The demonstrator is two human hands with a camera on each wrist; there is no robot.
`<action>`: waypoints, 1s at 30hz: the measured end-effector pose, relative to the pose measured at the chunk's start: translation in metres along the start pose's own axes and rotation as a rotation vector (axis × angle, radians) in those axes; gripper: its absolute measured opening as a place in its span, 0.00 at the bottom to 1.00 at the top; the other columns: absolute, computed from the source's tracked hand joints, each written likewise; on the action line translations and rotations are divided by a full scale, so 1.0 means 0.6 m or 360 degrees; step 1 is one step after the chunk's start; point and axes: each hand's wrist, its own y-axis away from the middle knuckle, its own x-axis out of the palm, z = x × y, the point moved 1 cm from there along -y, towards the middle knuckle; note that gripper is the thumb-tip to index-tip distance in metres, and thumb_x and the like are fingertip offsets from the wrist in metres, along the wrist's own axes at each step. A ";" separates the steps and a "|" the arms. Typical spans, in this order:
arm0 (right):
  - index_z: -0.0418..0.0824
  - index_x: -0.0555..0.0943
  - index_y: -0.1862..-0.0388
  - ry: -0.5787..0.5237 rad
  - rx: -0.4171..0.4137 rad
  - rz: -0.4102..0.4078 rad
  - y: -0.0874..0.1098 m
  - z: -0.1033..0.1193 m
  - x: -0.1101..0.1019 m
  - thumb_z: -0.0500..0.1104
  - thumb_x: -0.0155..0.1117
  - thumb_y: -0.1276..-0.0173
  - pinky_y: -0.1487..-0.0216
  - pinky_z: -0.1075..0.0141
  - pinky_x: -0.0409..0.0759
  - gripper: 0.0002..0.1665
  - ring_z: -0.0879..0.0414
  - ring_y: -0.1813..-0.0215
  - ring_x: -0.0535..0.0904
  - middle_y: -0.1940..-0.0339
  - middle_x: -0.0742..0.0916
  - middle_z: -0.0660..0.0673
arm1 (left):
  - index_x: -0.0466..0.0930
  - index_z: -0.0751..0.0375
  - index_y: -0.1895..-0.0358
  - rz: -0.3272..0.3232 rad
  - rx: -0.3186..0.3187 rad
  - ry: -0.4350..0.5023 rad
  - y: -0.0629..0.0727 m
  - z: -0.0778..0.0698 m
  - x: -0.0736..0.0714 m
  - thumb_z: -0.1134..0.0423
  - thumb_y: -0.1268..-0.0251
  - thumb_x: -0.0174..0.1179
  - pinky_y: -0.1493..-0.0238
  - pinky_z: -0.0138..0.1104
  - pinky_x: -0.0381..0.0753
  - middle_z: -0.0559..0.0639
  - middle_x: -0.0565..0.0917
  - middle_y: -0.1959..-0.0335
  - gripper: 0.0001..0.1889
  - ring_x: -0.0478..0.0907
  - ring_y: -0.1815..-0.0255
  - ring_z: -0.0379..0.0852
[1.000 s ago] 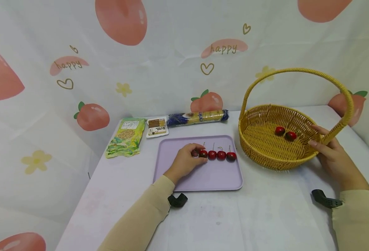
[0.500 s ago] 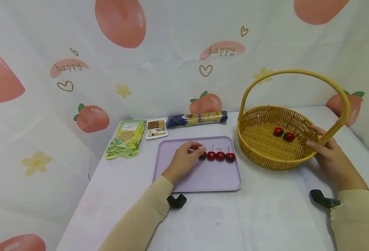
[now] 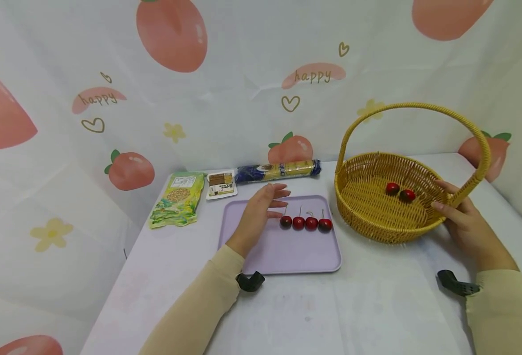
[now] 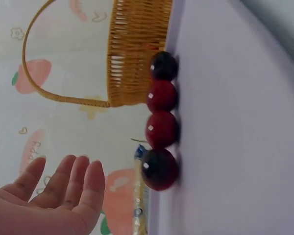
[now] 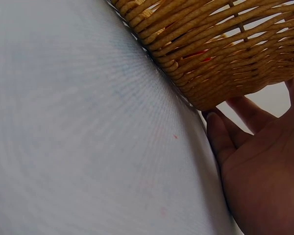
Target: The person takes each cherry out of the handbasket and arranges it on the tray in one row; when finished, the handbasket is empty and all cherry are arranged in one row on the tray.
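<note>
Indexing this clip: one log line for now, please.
left hand: holds nothing | right hand: grips basket | tray: four cherries, rowed | basket: two cherries

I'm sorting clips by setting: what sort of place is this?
Probably an indoor filming setup rather than a working kitchen: a wrinkled peach-print backdrop rises directly behind the white table, and the person has black wrist-worn devices.

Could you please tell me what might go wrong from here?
The left hand is open right beside the row of four cherries on the tray, so a small sweep might knock them and set them rolling.

The right hand grips one side of the basket; if it lifted that side, the two cherries lying loose inside could roll across the bottom.
</note>
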 end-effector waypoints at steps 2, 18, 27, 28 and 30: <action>0.46 0.65 0.13 0.0008 0.0007 -0.0005 0.001 0.000 0.000 0.29 0.47 0.13 0.35 0.76 0.64 0.34 0.64 0.29 0.69 0.23 0.70 0.50 | 0.74 0.60 0.22 0.0064 0.0041 0.0044 -0.006 -0.009 0.007 0.39 0.08 0.38 0.42 0.51 0.85 0.58 0.83 0.32 0.33 0.80 0.34 0.67; 0.47 0.68 0.15 0.0005 0.0008 -0.0038 0.000 0.000 0.001 0.28 0.47 0.13 0.37 0.75 0.67 0.33 0.62 0.29 0.70 0.24 0.71 0.51 | 0.68 0.61 0.18 0.0446 0.0127 0.0332 -0.071 -0.073 0.100 0.33 0.11 0.36 0.42 0.48 0.84 0.61 0.80 0.28 0.40 0.78 0.31 0.65; 0.44 0.67 0.15 -0.0015 -0.0016 0.0004 0.001 0.002 -0.004 0.28 0.47 0.13 0.36 0.73 0.66 0.32 0.63 0.31 0.72 0.25 0.72 0.49 | 0.70 0.59 0.19 0.0540 0.0115 0.0512 -0.105 -0.085 0.154 0.34 0.10 0.35 0.38 0.57 0.81 0.60 0.82 0.30 0.38 0.80 0.34 0.60; 0.44 0.67 0.15 -0.0014 -0.0013 0.0007 0.001 0.002 -0.004 0.28 0.47 0.13 0.36 0.74 0.66 0.33 0.63 0.31 0.72 0.25 0.72 0.50 | 0.71 0.58 0.19 0.0540 0.0109 0.0514 -0.109 -0.085 0.160 0.33 0.10 0.36 0.38 0.56 0.81 0.58 0.83 0.31 0.38 0.80 0.34 0.60; 0.44 0.67 0.14 -0.0011 -0.0005 0.0007 0.001 0.002 -0.003 0.28 0.47 0.13 0.36 0.74 0.66 0.33 0.63 0.30 0.71 0.24 0.71 0.50 | 0.71 0.59 0.19 0.0552 0.0098 0.0493 -0.120 -0.088 0.173 0.33 0.10 0.35 0.38 0.56 0.81 0.58 0.83 0.31 0.38 0.82 0.35 0.55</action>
